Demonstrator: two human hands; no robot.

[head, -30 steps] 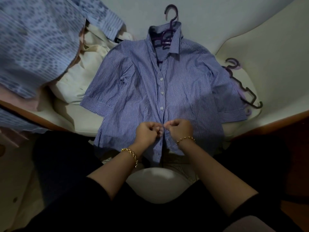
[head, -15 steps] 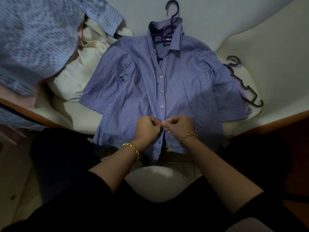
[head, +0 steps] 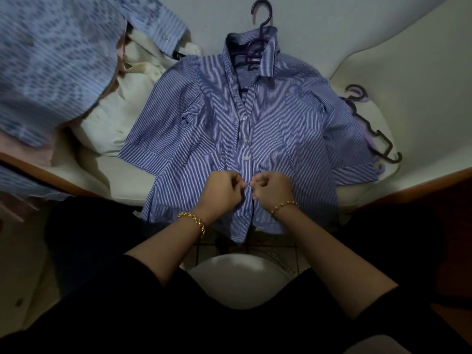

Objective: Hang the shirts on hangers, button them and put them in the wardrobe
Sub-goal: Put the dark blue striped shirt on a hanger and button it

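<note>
A blue-and-white striped shirt (head: pixel 281 129) lies flat on a white cushioned seat (head: pixel 122 175), front up, with a purple hanger (head: pixel 260 26) inside its collar and the hook sticking out above. Three white buttons down the placket are done up. My left hand (head: pixel 222 191) pinches the left edge of the placket low on the shirt. My right hand (head: pixel 273 189) pinches the right edge just opposite. The fingertips of both hands meet at the placket below the third button. The hem hangs over the seat's front edge.
A pile of other shirts (head: pixel 51 62), pale blue patterned over cream (head: pixel 122 108), lies at the left of the seat. Spare dark and lilac hangers (head: pixel 375 134) lie at the right, partly under the shirt's sleeve. A white stool (head: pixel 237 279) shows between my arms.
Both hands have shifted slightly up the placket and stay pinched together at the same button spot. The view has tilted a little, and the shirt itself has not moved.
</note>
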